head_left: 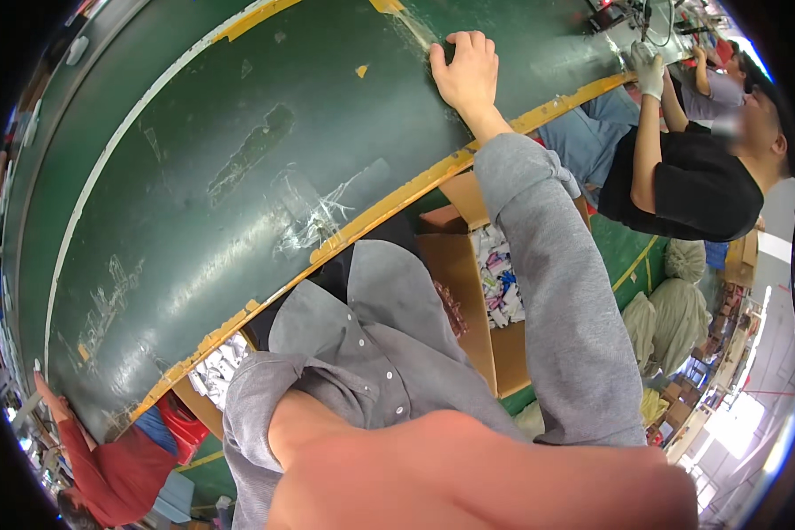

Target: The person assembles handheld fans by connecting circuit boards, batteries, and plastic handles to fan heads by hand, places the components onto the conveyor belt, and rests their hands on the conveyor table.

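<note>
My right hand (468, 75) rests on the dark green tabletop (265, 97) near its far right part. Its fingers are bent, with the thumb held apart from them. A dark gap shows between thumb and forefinger, and no object can be made out there. My left arm comes from its rolled grey sleeve and folds close in front of the camera. The left hand (548, 481) is large and blurred along the lower edge; its fingers cannot be made out, nor can anything in them.
Below the table's yellow-taped edge (415, 187) stands a cardboard box (468, 309) of small mixed pieces. Another box of white pieces (221, 367) is at the left. A co-worker in black (689, 181) sits at right, one in red (124, 473) at lower left. Sacks (680, 314) lie behind.
</note>
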### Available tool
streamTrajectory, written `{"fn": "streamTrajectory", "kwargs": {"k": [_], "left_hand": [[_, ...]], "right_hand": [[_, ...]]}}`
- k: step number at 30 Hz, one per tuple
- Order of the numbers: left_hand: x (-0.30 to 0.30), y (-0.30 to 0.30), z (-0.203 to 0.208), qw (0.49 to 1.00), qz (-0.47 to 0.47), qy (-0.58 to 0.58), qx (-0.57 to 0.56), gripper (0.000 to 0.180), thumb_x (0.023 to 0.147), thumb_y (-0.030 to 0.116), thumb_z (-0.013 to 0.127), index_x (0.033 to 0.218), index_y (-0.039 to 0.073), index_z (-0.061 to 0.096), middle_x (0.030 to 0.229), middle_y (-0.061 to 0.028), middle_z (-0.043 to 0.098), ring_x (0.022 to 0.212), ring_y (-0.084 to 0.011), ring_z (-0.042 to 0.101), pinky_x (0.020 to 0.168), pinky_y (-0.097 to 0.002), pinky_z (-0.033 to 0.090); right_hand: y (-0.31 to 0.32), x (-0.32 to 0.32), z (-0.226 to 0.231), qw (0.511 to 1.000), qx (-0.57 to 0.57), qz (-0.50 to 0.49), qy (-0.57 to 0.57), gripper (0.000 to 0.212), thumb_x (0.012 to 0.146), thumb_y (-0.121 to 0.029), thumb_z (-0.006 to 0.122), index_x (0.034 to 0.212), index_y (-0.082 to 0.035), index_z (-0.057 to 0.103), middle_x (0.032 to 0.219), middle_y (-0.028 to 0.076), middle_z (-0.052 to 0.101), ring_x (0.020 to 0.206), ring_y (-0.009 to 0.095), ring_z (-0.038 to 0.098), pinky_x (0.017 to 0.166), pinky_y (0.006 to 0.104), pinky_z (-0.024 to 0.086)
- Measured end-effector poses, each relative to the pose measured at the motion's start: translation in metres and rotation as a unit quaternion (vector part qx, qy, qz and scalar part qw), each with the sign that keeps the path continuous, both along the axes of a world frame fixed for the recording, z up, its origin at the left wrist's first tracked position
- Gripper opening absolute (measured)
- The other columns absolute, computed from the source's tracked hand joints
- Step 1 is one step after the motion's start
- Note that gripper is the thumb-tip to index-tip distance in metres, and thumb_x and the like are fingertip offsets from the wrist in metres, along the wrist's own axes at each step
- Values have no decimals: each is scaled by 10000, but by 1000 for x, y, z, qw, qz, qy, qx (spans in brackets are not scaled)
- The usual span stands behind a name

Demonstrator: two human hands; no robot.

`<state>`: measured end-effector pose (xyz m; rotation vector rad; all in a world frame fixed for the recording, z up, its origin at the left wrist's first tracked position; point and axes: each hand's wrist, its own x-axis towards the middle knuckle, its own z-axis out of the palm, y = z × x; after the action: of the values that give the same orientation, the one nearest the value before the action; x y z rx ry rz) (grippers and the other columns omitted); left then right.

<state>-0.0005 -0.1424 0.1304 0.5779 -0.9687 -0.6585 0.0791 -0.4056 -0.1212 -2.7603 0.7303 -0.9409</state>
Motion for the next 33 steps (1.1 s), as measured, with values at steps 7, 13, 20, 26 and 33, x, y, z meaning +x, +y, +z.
{"fn": "streamTrajectory", "kwargs": {"k": [7, 13, 20, 26, 33], "left_hand": [[-6, -13, -4, 997, -37, 63, -21, 183, 906, 163, 562, 734, 100, 564, 790, -31, 597, 720, -196, 560, 646, -356, 491], [-15, -21, -4, 991, -64, 113, -38, 186, 912, 163, 548, 738, 99, 553, 794, -35, 591, 729, -196, 552, 645, -355, 483], [-66, -40, 5, 984, -73, 157, -35, 189, 920, 164, 531, 743, 99, 539, 800, -40, 584, 741, -196, 543, 644, -353, 474], [-29, -29, -7, 969, -106, 214, -69, 191, 927, 164, 517, 747, 98, 527, 804, -45, 578, 750, -196, 536, 643, -352, 466], [-11, 17, -9, 946, -137, 274, -104, 195, 934, 165, 500, 752, 98, 513, 810, -50, 571, 762, -196, 527, 643, -350, 457]], "right_hand": [[-4, -3, -2, 1000, -7, 0, -7, 313, 840, -333, 630, 981, -55, 663, 1053, 116, 594, 1052, 304, 529, 912, 432, 427], [-3, -2, -4, 1000, -6, 4, -11, 315, 839, -339, 630, 980, -59, 665, 1057, 120, 592, 1058, 306, 528, 904, 431, 430], [-10, -5, -3, 1000, -22, 2, -12, 326, 835, -352, 628, 992, -69, 662, 1055, 112, 609, 1044, 308, 541, 890, 441, 440], [-3, 1, -6, 1000, -10, 2, -12, 320, 837, -345, 639, 991, -66, 663, 1061, 117, 602, 1044, 312, 539, 902, 434, 441], [0, 2, -2, 1000, -1, 3, -14, 307, 830, -331, 640, 970, -59, 663, 1040, 118, 594, 1039, 307, 533, 908, 433, 435]]}}
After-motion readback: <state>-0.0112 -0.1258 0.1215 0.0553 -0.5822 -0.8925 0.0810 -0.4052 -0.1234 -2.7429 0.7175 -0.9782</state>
